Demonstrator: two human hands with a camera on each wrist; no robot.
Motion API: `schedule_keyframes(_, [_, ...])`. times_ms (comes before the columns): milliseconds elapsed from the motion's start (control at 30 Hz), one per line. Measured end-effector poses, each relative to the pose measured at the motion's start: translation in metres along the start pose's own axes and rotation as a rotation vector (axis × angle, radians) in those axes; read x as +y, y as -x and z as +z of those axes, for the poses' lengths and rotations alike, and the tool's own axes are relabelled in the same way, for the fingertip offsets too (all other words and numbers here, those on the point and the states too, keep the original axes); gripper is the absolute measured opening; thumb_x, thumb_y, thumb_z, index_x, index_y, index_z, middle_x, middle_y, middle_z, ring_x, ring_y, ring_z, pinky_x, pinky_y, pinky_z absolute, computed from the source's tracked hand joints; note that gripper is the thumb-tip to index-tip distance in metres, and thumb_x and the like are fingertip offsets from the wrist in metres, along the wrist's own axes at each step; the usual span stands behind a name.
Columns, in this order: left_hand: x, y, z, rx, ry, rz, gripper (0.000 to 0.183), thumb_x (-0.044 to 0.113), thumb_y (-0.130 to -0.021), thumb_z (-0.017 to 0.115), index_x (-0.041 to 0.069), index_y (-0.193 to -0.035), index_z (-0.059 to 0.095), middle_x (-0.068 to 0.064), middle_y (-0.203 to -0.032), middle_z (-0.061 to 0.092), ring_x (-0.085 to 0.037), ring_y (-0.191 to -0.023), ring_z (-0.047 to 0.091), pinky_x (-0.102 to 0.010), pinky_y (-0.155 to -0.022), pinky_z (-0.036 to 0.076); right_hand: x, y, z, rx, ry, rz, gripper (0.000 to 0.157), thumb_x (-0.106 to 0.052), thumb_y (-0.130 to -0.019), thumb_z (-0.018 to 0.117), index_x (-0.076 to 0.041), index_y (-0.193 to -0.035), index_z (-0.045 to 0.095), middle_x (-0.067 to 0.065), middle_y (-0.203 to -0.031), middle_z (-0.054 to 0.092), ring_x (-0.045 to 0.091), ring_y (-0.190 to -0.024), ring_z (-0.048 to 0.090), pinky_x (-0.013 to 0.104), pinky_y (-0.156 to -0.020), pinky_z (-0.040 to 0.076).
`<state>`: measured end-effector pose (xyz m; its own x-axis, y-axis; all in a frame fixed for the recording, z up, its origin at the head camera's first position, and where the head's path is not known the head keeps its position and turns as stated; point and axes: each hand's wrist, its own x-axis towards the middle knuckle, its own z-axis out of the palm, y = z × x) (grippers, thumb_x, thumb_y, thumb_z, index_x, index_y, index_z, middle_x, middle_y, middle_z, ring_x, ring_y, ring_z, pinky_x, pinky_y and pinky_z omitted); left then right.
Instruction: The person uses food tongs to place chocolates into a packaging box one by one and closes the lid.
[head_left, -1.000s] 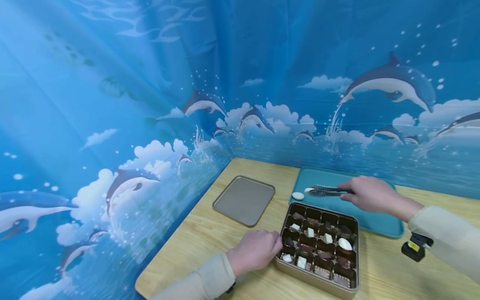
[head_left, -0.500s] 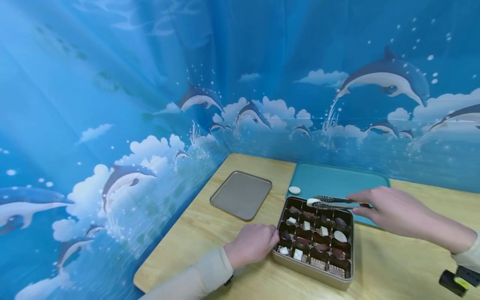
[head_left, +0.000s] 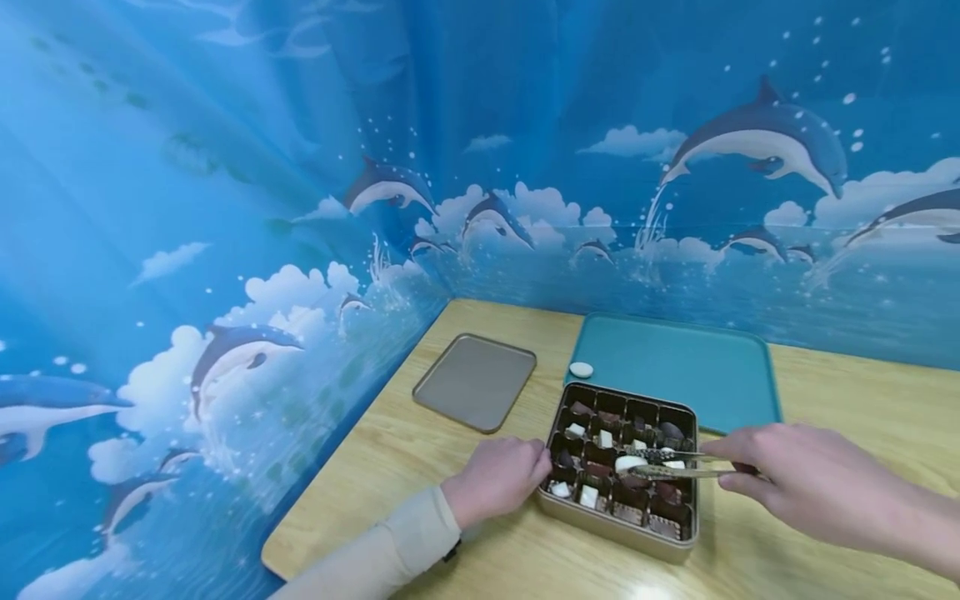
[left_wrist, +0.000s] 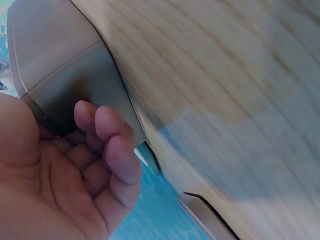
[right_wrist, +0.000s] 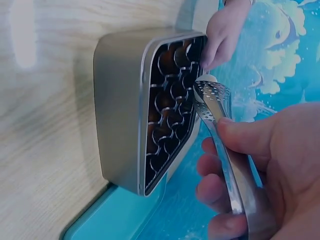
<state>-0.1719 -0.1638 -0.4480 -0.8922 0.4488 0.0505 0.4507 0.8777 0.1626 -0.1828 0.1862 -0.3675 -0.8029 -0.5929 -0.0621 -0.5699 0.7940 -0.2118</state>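
Observation:
My right hand (head_left: 787,475) grips a pair of perforated metal tongs (head_left: 678,472), whose tips hold a white oval chocolate (head_left: 628,464) over the middle of a divided tin box (head_left: 615,533). Chocolates in brown and white sit in the box's dark compartments. At the box's left edge, my left hand (head_left: 498,477) holds the rim with curled fingers; in the left wrist view its fingertips lie near the tin's side wall (left_wrist: 75,65). The right wrist view shows the tongs (right_wrist: 220,115) squeezed between thumb and fingers, their tips at the box opening.
A teal tray (head_left: 682,350) lies behind the box, with another white oval piece (head_left: 581,369) at its left end. A flat bronze lid (head_left: 476,382) rests on the wooden table (head_left: 390,467) to the left. A dolphin-print curtain (head_left: 525,150) hangs behind the table.
My right hand has brought the tongs and white oval chocolate from the teal tray toward me, over the box. My left hand stays at the box's edge. The head view has shifted slightly.

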Motion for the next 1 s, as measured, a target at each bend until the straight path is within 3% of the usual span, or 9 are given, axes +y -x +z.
schedule_keyframes(167, [-0.002,-0.002,-0.003,0.01,-0.013,-0.016,0.042,0.027,-0.108,0.039,0.023,-0.066,0.042,0.011,-0.055,0.033,-0.004,-0.045,0.036,-0.02,-0.043,0.035,-0.005,0.005,0.004,-0.023,0.011,-0.006,0.033,-0.039,-0.089,0.073,-0.03,-0.121,0.071,-0.01,-0.114,0.074,0.02,-0.098,0.072,0.045,-0.074,0.058])
schedule_keyframes(333, [-0.003,-0.002,-0.006,0.01,-0.014,-0.021,0.042,0.027,-0.107,0.04,0.023,-0.066,0.042,0.011,-0.055,0.033,-0.004,-0.045,0.035,-0.021,-0.042,0.035,-0.009,0.006,0.007,-0.062,0.012,-0.006,0.033,-0.038,-0.087,0.075,-0.033,-0.12,0.07,-0.015,-0.11,0.073,0.01,-0.088,0.07,0.038,-0.068,0.057])
schedule_keyframes(433, [-0.003,-0.002,-0.007,0.011,-0.011,-0.013,0.042,0.026,-0.108,0.04,0.023,-0.066,0.041,0.011,-0.055,0.032,-0.004,-0.045,0.033,-0.02,-0.042,0.034,-0.012,0.007,0.008,-0.084,-0.002,0.022,0.038,-0.038,-0.086,0.076,-0.032,-0.123,0.069,-0.021,-0.09,0.067,-0.001,-0.069,0.057,0.027,-0.056,0.045])
schedule_keyframes(533, [-0.003,-0.003,-0.007,0.01,-0.002,-0.006,0.042,0.026,-0.108,0.039,0.022,-0.066,0.041,0.011,-0.055,0.032,-0.004,-0.045,0.032,-0.02,-0.041,0.033,-0.014,0.008,0.009,-0.079,-0.01,0.032,0.043,-0.037,-0.087,0.076,-0.029,-0.128,0.067,-0.021,-0.071,0.05,-0.002,-0.057,0.038,0.023,-0.05,0.028])
schedule_keyframes(633, [-0.003,-0.003,-0.007,0.006,-0.001,-0.004,0.042,0.025,-0.108,0.039,0.022,-0.066,0.04,0.011,-0.055,0.031,-0.004,-0.045,0.032,-0.02,-0.041,0.033,-0.014,0.006,0.008,-0.036,0.001,0.007,0.046,-0.037,-0.088,0.075,-0.026,-0.131,0.066,-0.018,-0.067,0.042,-0.001,-0.056,0.032,0.024,-0.049,0.024])
schedule_keyframes(867, [0.0,-0.002,-0.006,-0.015,0.007,-0.026,0.042,0.026,-0.108,0.039,0.022,-0.066,0.04,0.01,-0.055,0.032,-0.005,-0.045,0.033,-0.022,-0.042,0.035,-0.013,-0.013,-0.004,0.079,-0.017,-0.051,0.051,-0.036,-0.091,0.072,-0.014,-0.136,0.062,-0.019,-0.068,0.046,-0.002,-0.057,0.036,0.023,-0.051,0.031])
schedule_keyframes(1000, [0.001,-0.001,-0.002,-0.026,0.013,-0.032,0.042,0.027,-0.108,0.038,0.022,-0.066,0.04,0.011,-0.056,0.032,-0.005,-0.046,0.032,-0.021,-0.042,0.034,-0.011,-0.032,-0.012,0.124,-0.007,-0.07,0.051,-0.033,-0.091,0.072,-0.009,-0.135,0.062,-0.016,-0.065,0.045,0.0,-0.054,0.034,0.023,-0.049,0.03])
